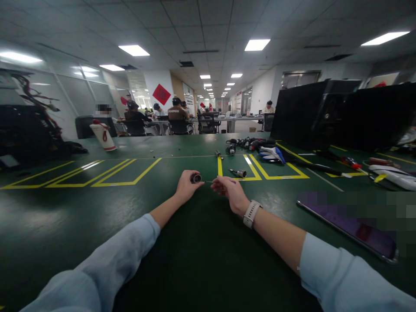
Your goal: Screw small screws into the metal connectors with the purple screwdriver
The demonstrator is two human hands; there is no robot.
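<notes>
My left hand (186, 187) is closed around a dark, round, hollow metal connector part (196, 178), its open end facing up and towards me. Just to the right, my right hand (229, 190) grips a small thin screwdriver (209, 182), mostly hidden by the fingers. Its slim shaft points left at the connector part; whether the tip touches it I cannot tell. A bit of purple shows near the right fingers. Beyond the right hand, a silvery cylindrical connector (241, 173) with a narrow dark end lies on its side on the green table (182, 251).
Farther back lie a small metal fitting (218, 153), a pile of dark connectors (247, 143) and a blue-white glove (272, 154). A phone (351, 229) rests at right, near black monitors (299, 112). A paper cup (103, 136) stands back left. Several people sit at tables beyond.
</notes>
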